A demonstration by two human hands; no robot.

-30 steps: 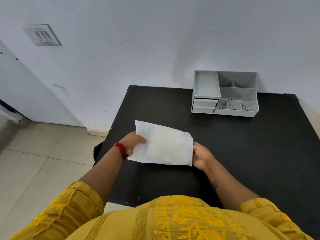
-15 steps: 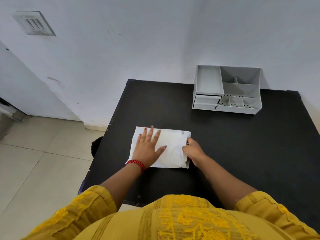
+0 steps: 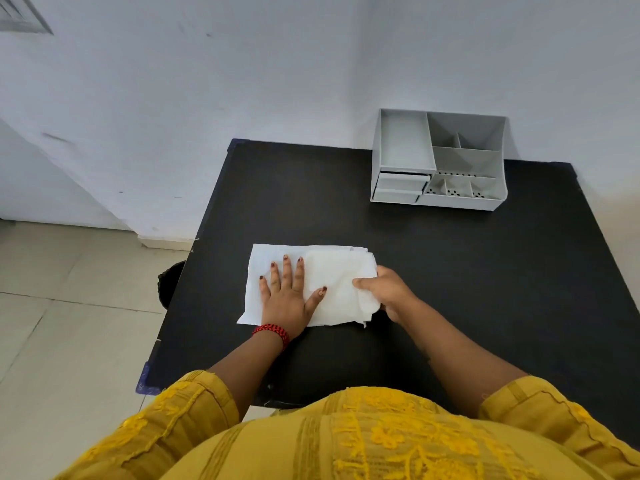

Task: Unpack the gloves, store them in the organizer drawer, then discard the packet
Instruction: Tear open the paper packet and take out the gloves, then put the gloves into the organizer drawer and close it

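Observation:
A white paper packet (image 3: 332, 271) lies flat on the black table (image 3: 485, 271), near its front left part. My left hand (image 3: 287, 296) rests flat on the packet's left half, fingers spread, pressing it down. My right hand (image 3: 384, 292) pinches the packet's right edge, which is curled up and crumpled. The gloves themselves are hidden; a paler bulge shows inside the packet's right half. The grey organizer (image 3: 440, 164) stands at the table's back edge against the wall, with two small drawers (image 3: 398, 188) at its front left, both pushed in.
The white wall rises right behind the table. A dark round object (image 3: 169, 282) sits on the tiled floor beside the table's left edge. The table's left and front edges are near my body.
The packet went from being held up in both hands to lying on the table. My left hand laid flat on it, and my right hand has gripped and lifted its right edge.

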